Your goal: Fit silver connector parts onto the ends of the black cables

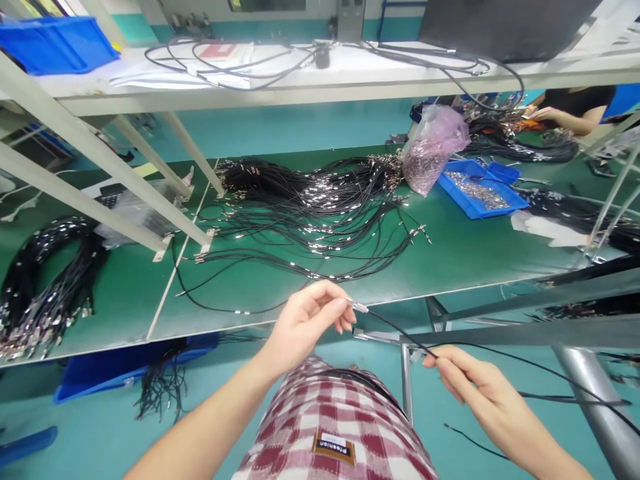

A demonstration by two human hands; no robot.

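Lying beyond held cable (395, 326): blue tray (459, 195)

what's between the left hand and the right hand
A stretch of black cable, with a silver connector at the end by the left hand, runs across to the right hand; the head view shows it.

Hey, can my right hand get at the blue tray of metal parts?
Probably, with a forward lean: the blue tray sits open-topped across the green tabletop, though your right hand holds a black cable.
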